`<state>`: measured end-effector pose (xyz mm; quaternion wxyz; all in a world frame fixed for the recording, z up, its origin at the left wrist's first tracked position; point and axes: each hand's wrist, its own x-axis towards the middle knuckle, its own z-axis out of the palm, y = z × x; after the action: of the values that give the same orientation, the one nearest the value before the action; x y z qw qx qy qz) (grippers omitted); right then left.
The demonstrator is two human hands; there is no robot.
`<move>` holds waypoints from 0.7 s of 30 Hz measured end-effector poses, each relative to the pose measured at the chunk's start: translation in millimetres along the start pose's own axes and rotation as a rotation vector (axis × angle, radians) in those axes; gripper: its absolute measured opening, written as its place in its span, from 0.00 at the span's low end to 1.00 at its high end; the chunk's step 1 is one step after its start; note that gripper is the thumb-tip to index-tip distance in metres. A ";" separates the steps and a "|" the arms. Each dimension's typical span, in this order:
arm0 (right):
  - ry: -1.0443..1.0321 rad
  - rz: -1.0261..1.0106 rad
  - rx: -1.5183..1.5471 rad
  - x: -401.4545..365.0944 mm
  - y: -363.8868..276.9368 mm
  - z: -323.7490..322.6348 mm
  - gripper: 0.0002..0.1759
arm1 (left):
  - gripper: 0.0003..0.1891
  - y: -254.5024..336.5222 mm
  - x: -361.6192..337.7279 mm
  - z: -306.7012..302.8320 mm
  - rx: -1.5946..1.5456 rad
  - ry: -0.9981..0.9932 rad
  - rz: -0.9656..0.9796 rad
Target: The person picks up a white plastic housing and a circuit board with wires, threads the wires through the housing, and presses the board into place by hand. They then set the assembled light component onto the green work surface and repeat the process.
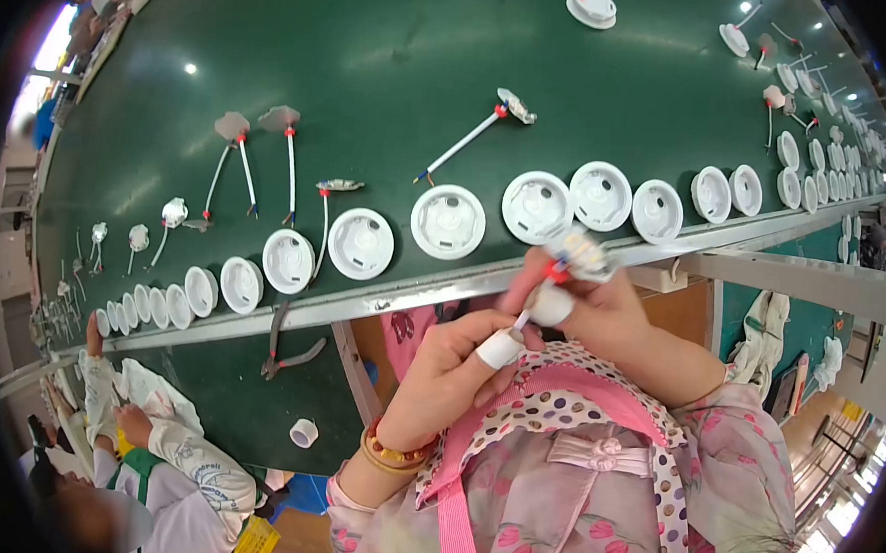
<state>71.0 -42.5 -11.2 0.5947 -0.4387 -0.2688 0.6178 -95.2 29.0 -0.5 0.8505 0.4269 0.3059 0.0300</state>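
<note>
In front of my chest, both hands are closed on one wired LED board (pixel 581 256), blurred by motion, with a red piece where its short white cable begins. My right hand (pixel 607 310) grips it near the board. Lower down, my left hand (pixel 449 362) pinches the cable (pixel 523 322); the cable's tip is hidden by the fingers. White tape wraps both thumbs. Just beyond my hands, round white lamp housings (pixel 537 207) stand in a row along the table edge. Another wired board (pixel 515 106) lies behind them, its cable pointing toward a housing (pixel 448 223).
More wired boards (pixel 232 125) lie on the green table (pixel 372 103). A metal rail (pixel 382 298) runs along its near edge. On a lower surface are pliers (pixel 289 354) and a tape roll (pixel 304 432). A co-worker's sleeve (pixel 202 474) is at lower left.
</note>
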 end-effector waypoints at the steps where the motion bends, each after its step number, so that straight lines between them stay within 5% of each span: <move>1: 0.003 -0.071 -0.062 -1.1 -5.9 -0.8 0.11 | 0.11 -4.1 -1.4 -0.5 0.004 0.018 -0.007; 4: -0.043 -0.192 -0.273 -4.7 -19.3 -11.4 0.08 | 0.09 -10.0 -6.8 -6.5 0.087 0.085 -0.023; 7: -0.139 -0.063 -0.083 -2.4 -21.7 -20.4 0.08 | 0.10 -15.7 -12.5 -3.5 0.841 0.082 0.420; 8: -0.139 0.033 0.037 0.1 -21.3 -24.3 0.08 | 0.17 -14.3 -15.2 -7.0 1.057 -0.080 0.516; 11: -0.163 0.128 0.111 5.4 -17.3 -28.8 0.12 | 0.21 -4.5 -20.0 -3.3 1.008 -0.134 0.533; 14: -0.077 -0.091 -0.056 7.4 -18.6 -28.1 0.12 | 0.25 9.7 -11.3 -22.9 1.247 0.115 0.420; 17: 0.186 -0.301 -0.065 11.9 -21.3 -40.9 0.11 | 0.33 27.0 23.8 -38.9 1.451 0.552 0.534; 21: 0.348 -0.393 -0.157 14.9 -17.6 -39.8 0.11 | 0.38 27.4 60.8 -31.5 1.595 0.600 0.331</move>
<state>115.4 -33.0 -18.3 0.7046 -0.5222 -0.2896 0.3833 -57.4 87.6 -24.3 0.1654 0.9087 0.3810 0.0413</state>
